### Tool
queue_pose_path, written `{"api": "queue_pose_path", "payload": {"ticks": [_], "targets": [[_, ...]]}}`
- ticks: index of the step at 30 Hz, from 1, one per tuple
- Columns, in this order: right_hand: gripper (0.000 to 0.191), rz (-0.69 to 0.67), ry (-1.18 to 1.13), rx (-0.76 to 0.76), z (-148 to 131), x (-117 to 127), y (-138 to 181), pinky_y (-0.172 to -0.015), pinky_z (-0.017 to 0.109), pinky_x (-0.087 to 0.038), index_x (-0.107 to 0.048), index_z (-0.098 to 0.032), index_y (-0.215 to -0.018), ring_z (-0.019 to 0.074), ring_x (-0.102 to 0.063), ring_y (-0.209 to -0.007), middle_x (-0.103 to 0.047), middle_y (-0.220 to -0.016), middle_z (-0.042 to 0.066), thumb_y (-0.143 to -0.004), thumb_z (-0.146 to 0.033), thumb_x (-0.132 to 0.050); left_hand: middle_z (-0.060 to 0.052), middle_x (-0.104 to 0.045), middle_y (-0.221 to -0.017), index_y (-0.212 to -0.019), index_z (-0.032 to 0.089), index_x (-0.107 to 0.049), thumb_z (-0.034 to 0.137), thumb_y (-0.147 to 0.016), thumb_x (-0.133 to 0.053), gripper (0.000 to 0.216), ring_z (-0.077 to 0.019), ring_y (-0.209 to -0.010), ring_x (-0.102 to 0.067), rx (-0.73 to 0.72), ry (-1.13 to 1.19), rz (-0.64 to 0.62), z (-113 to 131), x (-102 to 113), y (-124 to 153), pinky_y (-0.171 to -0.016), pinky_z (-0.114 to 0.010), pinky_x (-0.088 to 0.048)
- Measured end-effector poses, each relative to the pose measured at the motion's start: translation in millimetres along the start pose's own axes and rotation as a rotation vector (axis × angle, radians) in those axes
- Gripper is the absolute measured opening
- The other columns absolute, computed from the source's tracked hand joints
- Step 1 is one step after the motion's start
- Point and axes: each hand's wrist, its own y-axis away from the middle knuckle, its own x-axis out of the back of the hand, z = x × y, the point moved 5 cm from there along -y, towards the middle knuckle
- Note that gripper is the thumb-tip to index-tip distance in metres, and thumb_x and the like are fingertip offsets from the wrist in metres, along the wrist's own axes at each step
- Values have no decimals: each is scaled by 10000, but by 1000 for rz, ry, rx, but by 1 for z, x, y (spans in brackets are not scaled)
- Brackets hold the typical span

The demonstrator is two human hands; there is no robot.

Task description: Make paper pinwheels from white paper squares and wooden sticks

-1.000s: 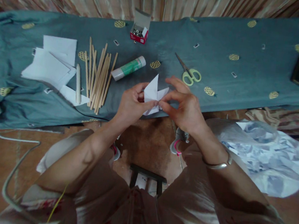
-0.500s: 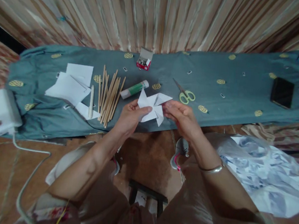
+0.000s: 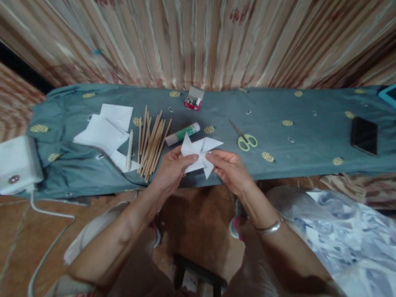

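Observation:
A white paper pinwheel (image 3: 198, 147), with pointed folded blades, is held over the near edge of the cloth-covered table. My left hand (image 3: 174, 167) grips its left side, thumb on top near the centre. From the right, my right hand (image 3: 229, 170) pinches a blade, its thumb close to the middle; the fingers beneath are partly hidden. Just beyond the paper lies a glue stick (image 3: 182, 134) with a green label. Left of it is a bundle of thin wooden sticks (image 3: 152, 144). Scissors (image 3: 244, 137) with light green handles rest to the right.
A small red box of metal pins (image 3: 193, 99) stands open at the back. White paper sheets (image 3: 105, 131) and a white candle-like stick (image 3: 129, 150) lie left. A white corded device (image 3: 17, 166) sits at the left end, a dark phone (image 3: 364, 135) right. Paper pieces fill a bag (image 3: 359, 243).
My right hand has moved left, from the blade's outer edge to near the pinwheel's centre. The whole view has shifted, so the table appears slightly lower.

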Motion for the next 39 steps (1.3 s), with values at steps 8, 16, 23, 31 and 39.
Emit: {"api": "queue_pose_path", "payload": {"ticks": [8,16,23,31,39], "targets": [[364,45,-40,21,0,-5,-6,-555,223,-479,-745,-194,-641,95,-605,-558,-711,-616,-21,-442,-420,-950,-57,-785,-830,-857,133,-741,233,-453,-929,456,-171,-713,-711,-15,26,38,1,6,0,-750,-276,-539],[370,121,-50,66,1,-9,-11,-537,229,-443,-730,-198,-584,91,-567,-537,-690,-589,-24,-392,-415,-960,-41,-782,-799,-823,147,-738,220,-438,-932,437,-164,-692,-708,-68,40,86,6,8,-2,-757,-281,-541],[377,126,-34,102,4,-11,-15,-575,233,-441,-740,-204,-587,81,-557,-542,-694,-583,-29,-398,-447,-959,-27,-786,-811,-819,151,-736,210,-453,-929,418,-149,-721,-708,-109,62,74,11,10,-3,-793,-275,-548],[433,131,-41,125,1,-9,-17,-611,240,-489,-766,-211,-638,100,-598,-595,-720,-640,-12,-427,-555,-922,-17,-775,-774,-814,157,-730,230,-398,-946,475,-157,-688,-703,-133,52,119,12,18,-8,-793,-309,-559],[460,267,70,237,-11,17,-25,-593,231,-480,-776,-198,-710,99,-612,-605,-750,-709,36,-500,-593,-884,-32,-766,-757,-767,151,-712,264,-397,-950,455,-167,-691,-706,-172,37,173,23,29,-6,-796,-317,-557]]}}
